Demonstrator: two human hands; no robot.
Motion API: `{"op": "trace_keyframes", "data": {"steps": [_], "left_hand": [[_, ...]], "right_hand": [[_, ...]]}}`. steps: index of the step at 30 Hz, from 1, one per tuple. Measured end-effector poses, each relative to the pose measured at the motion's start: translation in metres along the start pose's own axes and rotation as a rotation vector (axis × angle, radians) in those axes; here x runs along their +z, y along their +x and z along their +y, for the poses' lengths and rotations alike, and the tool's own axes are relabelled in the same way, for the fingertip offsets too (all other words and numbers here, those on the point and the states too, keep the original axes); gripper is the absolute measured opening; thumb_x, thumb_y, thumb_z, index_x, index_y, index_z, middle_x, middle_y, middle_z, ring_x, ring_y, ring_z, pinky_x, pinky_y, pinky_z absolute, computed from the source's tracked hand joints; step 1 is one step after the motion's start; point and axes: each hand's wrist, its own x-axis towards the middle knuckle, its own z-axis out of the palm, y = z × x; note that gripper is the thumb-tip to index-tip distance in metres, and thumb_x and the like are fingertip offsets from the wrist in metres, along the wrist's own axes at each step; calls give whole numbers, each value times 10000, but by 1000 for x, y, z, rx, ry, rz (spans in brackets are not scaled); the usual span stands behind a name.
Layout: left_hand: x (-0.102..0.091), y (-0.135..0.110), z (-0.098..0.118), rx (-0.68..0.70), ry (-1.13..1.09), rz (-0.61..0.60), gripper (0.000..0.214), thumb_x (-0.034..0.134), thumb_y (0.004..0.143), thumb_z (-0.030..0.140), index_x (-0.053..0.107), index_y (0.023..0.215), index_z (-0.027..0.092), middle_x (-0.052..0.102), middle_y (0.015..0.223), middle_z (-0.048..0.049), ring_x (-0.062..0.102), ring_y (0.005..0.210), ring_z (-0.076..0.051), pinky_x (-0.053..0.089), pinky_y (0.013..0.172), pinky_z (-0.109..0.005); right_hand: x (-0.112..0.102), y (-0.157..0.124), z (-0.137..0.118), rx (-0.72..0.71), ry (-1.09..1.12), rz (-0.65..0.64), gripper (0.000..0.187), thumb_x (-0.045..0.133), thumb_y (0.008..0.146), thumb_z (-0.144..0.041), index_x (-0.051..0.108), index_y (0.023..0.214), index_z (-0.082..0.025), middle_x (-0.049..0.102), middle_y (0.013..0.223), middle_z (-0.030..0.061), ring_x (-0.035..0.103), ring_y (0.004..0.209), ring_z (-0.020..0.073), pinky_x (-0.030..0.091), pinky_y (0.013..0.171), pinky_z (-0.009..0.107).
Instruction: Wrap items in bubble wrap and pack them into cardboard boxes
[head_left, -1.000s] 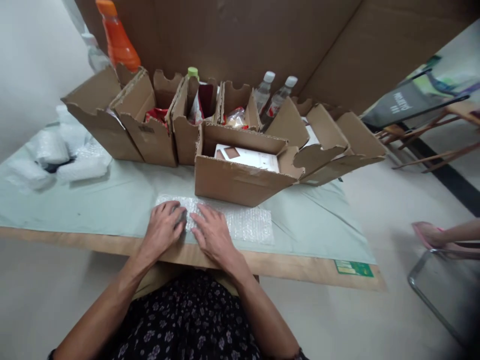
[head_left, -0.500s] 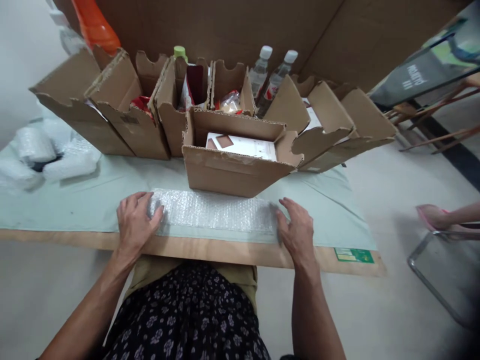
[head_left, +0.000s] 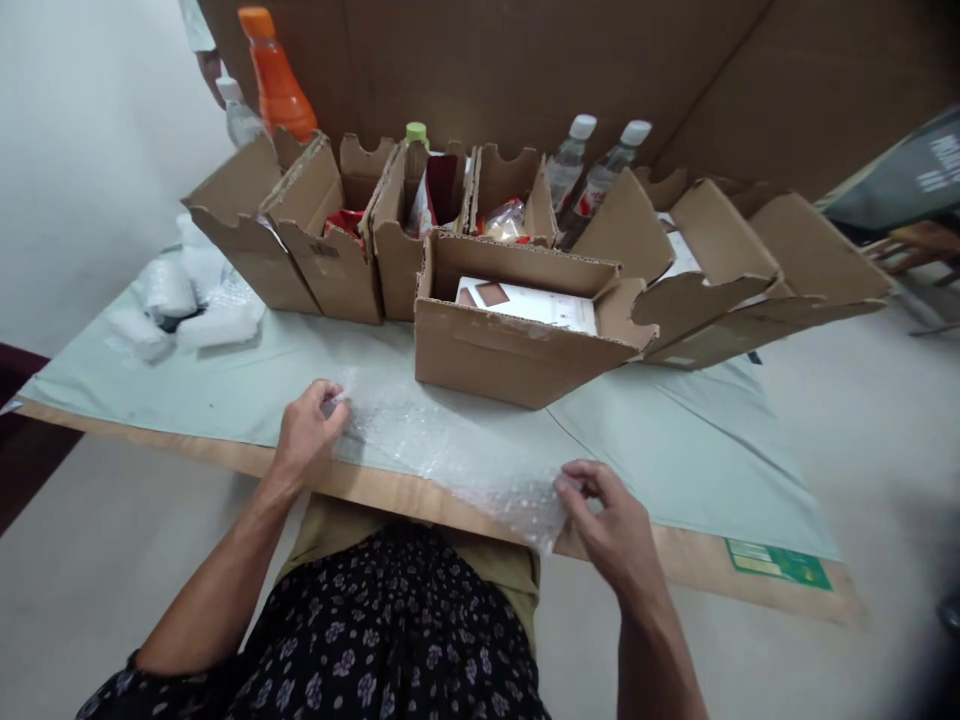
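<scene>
A strip of clear bubble wrap point(head_left: 442, 450) stretches between my hands, over the front of the table. My left hand point(head_left: 309, 430) pinches its left end between thumb and fingers. At the other end, my right hand point(head_left: 611, 520) grips a corner, held lower and nearer to me, so the strip slants and its right part hangs past the table edge. Just behind the strip stands an open cardboard box point(head_left: 517, 350) with a white carton point(head_left: 536, 305) inside, which neither hand touches.
Several open cardboard boxes point(head_left: 330, 250) stand in a row behind, holding packets. Clear bottles point(head_left: 570, 165) and an orange bottle point(head_left: 277, 85) rise at the back. Bubble-wrapped items point(head_left: 217, 315) lie on the left of the green cloth point(head_left: 720, 450). A green card point(head_left: 780, 562) lies at the front right edge.
Both hands have closed on the bubble wrap, which was lying flat on the cloth. Its right end has come toward me and off the table. The view has turned left.
</scene>
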Motion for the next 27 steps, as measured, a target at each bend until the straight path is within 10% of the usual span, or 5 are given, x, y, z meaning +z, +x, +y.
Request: {"op": "trace_keyframes", "data": {"steps": [5,11,17,22,27], "left_hand": [[-13,52,11,113,114,57,339,590,852,275,673,1175,212,774,1043,-72,717,899,-256,524,820,-346],[23,102,44,397,221,-76,500,612,840,167,638,1339,166,732,1226,-156,652,1169,-334,487,1011,-450],[12,50,12,522,94,68,437,611,895,227,643,1331,203,572,1523,-127,426,1478,-326,325,1218,-548],[-5,8,-16,585,-204,-296,286,558,921,210,744,1138,203,753,1256,-120,616,1304,-287,469,1131,-529],[-33,-9,-31,311,-657,-444,385,562,972,443,719,1252,231,718,1347,-144,590,1374,-309,412,1199,-542]], "right_hand": [[48,-48,-40,75,257,-353,497,609,963,-380,613,1436,-227,697,793,-3,624,641,162,524,594,275],[94,-61,-77,21,342,-562,377,565,997,-320,719,1340,-289,776,1183,62,727,1029,240,584,946,401],[112,-58,-94,43,431,-722,255,581,964,-267,791,1107,-250,801,1050,44,730,950,223,580,865,360],[128,-55,-107,90,590,-913,204,654,914,-303,794,1043,-229,793,1015,36,706,911,201,545,839,323],[123,-41,-111,235,823,-945,327,714,894,-477,757,1113,-238,778,967,34,694,811,175,536,799,323]]}}
